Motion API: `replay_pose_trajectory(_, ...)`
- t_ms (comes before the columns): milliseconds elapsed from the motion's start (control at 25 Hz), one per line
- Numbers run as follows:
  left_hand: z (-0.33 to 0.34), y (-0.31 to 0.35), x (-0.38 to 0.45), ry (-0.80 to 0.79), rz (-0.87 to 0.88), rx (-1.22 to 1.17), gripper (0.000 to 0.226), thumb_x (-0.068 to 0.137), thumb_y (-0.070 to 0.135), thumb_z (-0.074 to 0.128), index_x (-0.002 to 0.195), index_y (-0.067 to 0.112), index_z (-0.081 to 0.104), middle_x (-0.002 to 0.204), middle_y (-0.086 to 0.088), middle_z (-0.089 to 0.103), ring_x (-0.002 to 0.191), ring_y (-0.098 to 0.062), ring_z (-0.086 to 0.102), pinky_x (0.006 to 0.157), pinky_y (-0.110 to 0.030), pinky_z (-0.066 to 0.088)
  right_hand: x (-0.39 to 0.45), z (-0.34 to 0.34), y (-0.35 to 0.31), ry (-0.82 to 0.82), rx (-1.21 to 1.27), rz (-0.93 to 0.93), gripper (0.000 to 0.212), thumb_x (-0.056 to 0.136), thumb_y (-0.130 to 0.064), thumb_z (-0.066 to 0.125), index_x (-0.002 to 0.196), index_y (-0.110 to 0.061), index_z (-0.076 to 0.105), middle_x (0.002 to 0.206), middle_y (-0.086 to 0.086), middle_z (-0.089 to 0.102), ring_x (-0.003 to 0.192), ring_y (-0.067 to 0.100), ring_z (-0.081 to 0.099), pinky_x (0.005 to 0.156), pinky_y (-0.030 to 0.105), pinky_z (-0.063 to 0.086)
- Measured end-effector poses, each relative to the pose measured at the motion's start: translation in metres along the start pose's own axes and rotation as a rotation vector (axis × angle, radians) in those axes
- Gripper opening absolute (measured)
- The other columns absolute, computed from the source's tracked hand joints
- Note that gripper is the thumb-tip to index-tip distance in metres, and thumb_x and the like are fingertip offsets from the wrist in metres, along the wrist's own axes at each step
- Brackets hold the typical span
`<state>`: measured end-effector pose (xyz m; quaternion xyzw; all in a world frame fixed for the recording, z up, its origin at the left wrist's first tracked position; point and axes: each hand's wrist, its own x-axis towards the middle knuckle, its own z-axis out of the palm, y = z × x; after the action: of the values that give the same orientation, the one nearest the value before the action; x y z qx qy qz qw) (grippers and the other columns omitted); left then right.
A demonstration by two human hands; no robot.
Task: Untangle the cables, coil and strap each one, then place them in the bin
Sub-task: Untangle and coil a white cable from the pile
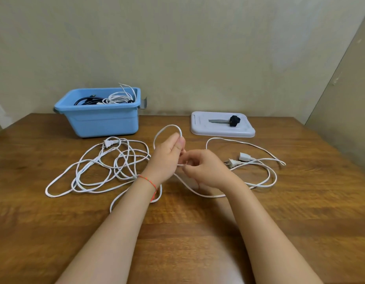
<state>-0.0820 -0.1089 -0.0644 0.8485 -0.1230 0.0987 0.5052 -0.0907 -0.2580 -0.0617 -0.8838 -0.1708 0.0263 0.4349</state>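
A long white cable [99, 173] lies tangled in loose loops across the wooden table [198, 232]. My left hand [167, 156] holds up one loop of it [167, 128] above the table, thumb pressed on the strand. My right hand [206, 169] pinches the same cable just to the right of it. One white plug [109, 143] lies at the left by the bin, and a plug [231, 163] and socket end [245, 157] lie at the right. The blue bin [103, 121] stands at the back left with coiled black and white cables inside.
A white lid [222, 130] lies flat at the back right with a black strap [234, 120] and a grey strip on it. A wall runs close behind the table and another angles in at the right.
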Motion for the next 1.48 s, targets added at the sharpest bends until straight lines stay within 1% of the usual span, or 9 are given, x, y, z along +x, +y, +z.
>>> replay_pose_trajectory(80, -0.002, -0.004, 0.000, -0.023, -0.040, -0.021, 0.034, 0.106, 0.035, 0.035, 0.087, 0.013, 0.051, 0.074, -0.005, 0.061, 0.054, -0.010, 0.055, 0.064, -0.035, 0.051, -0.003, -0.005, 0.000, 0.043, 0.004, 0.012, 0.013, 0.082, -0.014, 0.062, 0.090, -0.022, 0.069, 0.067, -0.006, 0.059, 0.060, 0.009, 0.051, 0.060, 0.025, 0.045)
replay_pose_trajectory(240, -0.009, -0.002, 0.001, -0.080, -0.118, 0.001, 0.037, 0.107, 0.029, 0.035, 0.079, 0.013, 0.054, 0.056, -0.001, 0.052, 0.040, -0.004, 0.043, 0.049, -0.023, 0.038, -0.001, -0.023, 0.009, 0.184, 0.049, 0.075, 0.006, 0.087, -0.015, 0.059, 0.089, -0.018, 0.064, 0.073, -0.001, 0.057, 0.063, 0.013, 0.055, 0.061, 0.038, 0.057)
replay_pose_trajectory(440, -0.019, 0.010, -0.006, -0.397, -0.254, -0.281, 0.052, 0.105, 0.042, 0.037, 0.075, 0.008, 0.063, 0.043, -0.001, 0.036, 0.040, -0.014, 0.036, 0.048, -0.022, 0.037, -0.005, -0.034, 0.014, 0.197, 0.210, -0.013, 0.014, 0.090, -0.020, 0.072, 0.081, -0.010, 0.066, 0.068, 0.002, 0.058, 0.055, 0.016, 0.054, 0.048, 0.030, 0.050)
replay_pose_trajectory(680, -0.028, 0.001, -0.006, -0.629, -0.189, -0.766, 0.036, 0.105, 0.026, 0.035, 0.112, 0.000, 0.060, 0.044, -0.001, 0.031, 0.038, -0.014, 0.034, 0.054, -0.032, 0.036, -0.005, -0.032, 0.009, 0.080, 0.387, -0.086, 0.019, 0.095, -0.023, 0.064, 0.081, -0.015, 0.072, 0.068, 0.008, 0.061, 0.066, 0.019, 0.057, 0.064, 0.037, 0.052)
replay_pose_trajectory(880, -0.022, -0.002, -0.007, -0.673, -0.202, -0.742, 0.021, 0.101, 0.017, 0.042, 0.094, 0.006, 0.058, 0.066, -0.008, 0.050, 0.057, -0.018, 0.049, 0.063, -0.030, 0.046, -0.004, -0.027, 0.004, 0.270, 0.680, 0.030, 0.017, 0.095, -0.021, 0.064, 0.080, -0.013, 0.069, 0.058, 0.005, 0.051, 0.048, 0.020, 0.047, 0.056, 0.033, 0.045)
replay_pose_trajectory(1000, -0.020, 0.002, -0.005, -0.690, -0.261, -0.809, 0.024, 0.096, 0.019, 0.039, 0.077, 0.009, 0.050, 0.065, -0.006, 0.042, 0.055, -0.016, 0.039, 0.054, -0.026, 0.037, -0.004, -0.026, 0.004, 0.311, 0.613, 0.074, 0.014, 0.092, -0.027, 0.068, 0.089, -0.014, 0.073, 0.048, -0.007, 0.038, 0.042, 0.010, 0.031, 0.044, 0.022, 0.027)
replay_pose_trajectory(1200, -0.020, 0.002, -0.004, -0.532, -0.320, -0.885, 0.053, 0.100, 0.039, 0.039, 0.051, 0.021, 0.030, 0.044, 0.005, 0.017, 0.042, -0.011, 0.010, 0.040, -0.024, 0.010, -0.004, -0.023, 0.003, 0.266, 0.521, 0.065, 0.018, 0.092, -0.029, 0.068, 0.096, -0.014, 0.075, 0.050, -0.013, 0.041, 0.045, 0.004, 0.033, 0.044, 0.017, 0.027)
replay_pose_trajectory(1360, -0.036, -0.013, 0.003, -0.319, -0.353, -1.567, 0.053, 0.100, 0.029, 0.042, 0.048, 0.021, 0.034, 0.043, 0.008, 0.021, 0.036, -0.007, 0.020, 0.036, -0.018, 0.020, 0.000, -0.030, 0.010, 0.326, 0.517, 0.109, 0.002, 0.090, -0.024, 0.069, 0.088, -0.023, 0.070, 0.063, -0.006, 0.054, 0.053, 0.010, 0.042, 0.049, 0.022, 0.035)
replay_pose_trajectory(1480, -0.037, -0.029, 0.008, -0.068, -0.434, -1.852, 0.052, 0.101, 0.029, 0.042, 0.050, 0.021, 0.033, 0.042, 0.007, 0.026, 0.034, -0.007, 0.025, 0.035, -0.019, 0.024, 0.005, -0.030, 0.021, 0.392, 0.262, 0.128, 0.006, 0.090, -0.021, 0.068, 0.087, -0.026, 0.065, 0.076, 0.000, 0.067, 0.070, 0.019, 0.060, 0.062, 0.032, 0.048)
